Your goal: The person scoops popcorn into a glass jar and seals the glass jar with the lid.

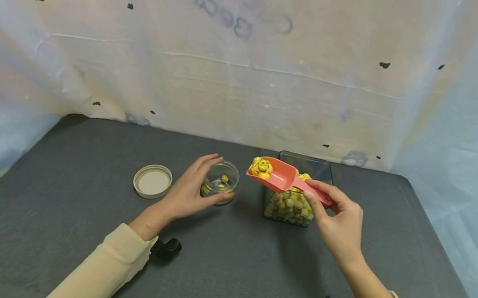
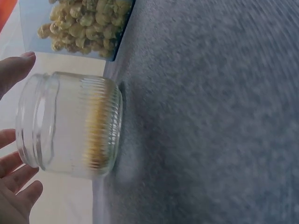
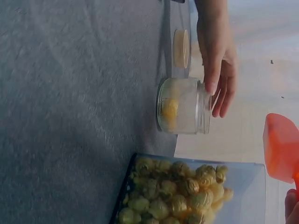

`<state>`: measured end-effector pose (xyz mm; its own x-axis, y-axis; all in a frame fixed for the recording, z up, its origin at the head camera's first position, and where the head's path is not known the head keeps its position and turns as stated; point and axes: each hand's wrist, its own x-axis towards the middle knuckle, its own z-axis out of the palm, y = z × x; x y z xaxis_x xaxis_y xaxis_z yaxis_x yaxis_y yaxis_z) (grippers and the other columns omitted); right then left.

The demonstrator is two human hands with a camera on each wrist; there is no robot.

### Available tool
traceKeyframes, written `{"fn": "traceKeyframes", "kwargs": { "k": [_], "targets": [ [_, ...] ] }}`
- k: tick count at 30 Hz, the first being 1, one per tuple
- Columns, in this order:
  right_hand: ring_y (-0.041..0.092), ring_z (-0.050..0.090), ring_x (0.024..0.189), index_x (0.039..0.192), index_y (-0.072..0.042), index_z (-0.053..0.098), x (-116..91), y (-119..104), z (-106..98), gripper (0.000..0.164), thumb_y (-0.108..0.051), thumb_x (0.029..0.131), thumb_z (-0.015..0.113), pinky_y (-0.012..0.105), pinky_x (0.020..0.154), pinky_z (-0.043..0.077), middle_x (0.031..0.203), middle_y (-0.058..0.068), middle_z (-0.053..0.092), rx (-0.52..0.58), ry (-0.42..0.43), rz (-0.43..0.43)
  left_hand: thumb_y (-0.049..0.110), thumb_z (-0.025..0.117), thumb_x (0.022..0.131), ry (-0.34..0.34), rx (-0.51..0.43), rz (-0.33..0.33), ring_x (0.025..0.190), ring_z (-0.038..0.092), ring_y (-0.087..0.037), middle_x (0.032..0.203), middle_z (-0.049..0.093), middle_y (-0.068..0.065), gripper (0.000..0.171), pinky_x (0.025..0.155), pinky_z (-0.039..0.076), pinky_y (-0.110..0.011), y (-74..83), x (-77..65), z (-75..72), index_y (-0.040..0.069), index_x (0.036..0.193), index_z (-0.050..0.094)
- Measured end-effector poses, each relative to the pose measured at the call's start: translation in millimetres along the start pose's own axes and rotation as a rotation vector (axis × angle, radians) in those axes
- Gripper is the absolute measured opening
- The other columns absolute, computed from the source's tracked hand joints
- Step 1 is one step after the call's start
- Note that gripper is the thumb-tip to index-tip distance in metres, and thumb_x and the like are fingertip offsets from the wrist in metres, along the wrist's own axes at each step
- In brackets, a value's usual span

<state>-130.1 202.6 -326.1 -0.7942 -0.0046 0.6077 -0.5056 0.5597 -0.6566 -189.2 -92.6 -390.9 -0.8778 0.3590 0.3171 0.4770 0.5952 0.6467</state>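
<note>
My right hand (image 1: 341, 219) pinches the handle of a pink scoop (image 1: 283, 176), raised over the front of a clear rectangular container. Yellow popcorn (image 1: 261, 167) lies at the scoop's tip, which points left toward the jar. A small glass jar (image 2: 70, 123) stands upright on the table with a shallow layer of yellow pieces at its bottom. My left hand (image 1: 189, 188) is spread around the jar's mouth, thumb on the near side and fingers on the far side. In the left wrist view a gap shows between thumb and rim. More popcorn (image 3: 177, 196) fills the lower part of the container (image 3: 247, 193).
A round, pale lid (image 1: 153, 181) lies left of the jar. The dark grey tabletop (image 1: 226, 279) ends at a hanging pale sheet (image 1: 247, 98) behind. Black wrist mounts (image 1: 167, 249) sit below the sleeves.
</note>
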Motion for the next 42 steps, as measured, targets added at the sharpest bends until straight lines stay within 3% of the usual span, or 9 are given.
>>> {"fn": "traceKeyframes", "kwargs": {
  "k": [13,35,42],
  "targets": [
    [0.003,0.048,0.062,0.105,-0.004,0.074,-12,-5,18,0.024,0.002,0.081,0.073,0.012,0.056,0.042,0.087,0.011,0.071,0.039,0.04,-0.027,0.043,0.074,0.082,0.002,0.015,-0.029,0.14,0.033,-0.03,0.151,0.032,-0.012,0.089,0.11,0.033,-0.053,-10.1,-4.1,1.4,0.011,0.151,0.026],
    [0.003,0.049,0.061,0.106,-0.006,0.075,-30,-2,42,0.026,-0.002,0.081,0.075,0.015,0.049,0.039,0.098,0.011,0.073,0.086,0.055,0.0,0.035,0.076,0.082,0.008,-0.04,-0.033,0.137,0.035,-0.035,0.149,0.033,-0.018,0.089,0.108,0.034,-0.056,-12.1,-4.6,4.6,0.006,0.15,0.026],
    [0.002,0.047,0.06,0.105,-0.006,0.075,-33,1,46,0.025,-0.003,0.08,0.076,0.014,0.05,0.038,0.093,0.011,0.074,0.054,0.052,0.015,0.032,0.08,0.079,0.0,-0.059,-0.048,0.137,0.035,-0.035,0.147,0.036,-0.018,0.093,0.109,0.034,-0.055,-10.9,-2.8,6.4,0.007,0.15,0.027]
  ]
}}
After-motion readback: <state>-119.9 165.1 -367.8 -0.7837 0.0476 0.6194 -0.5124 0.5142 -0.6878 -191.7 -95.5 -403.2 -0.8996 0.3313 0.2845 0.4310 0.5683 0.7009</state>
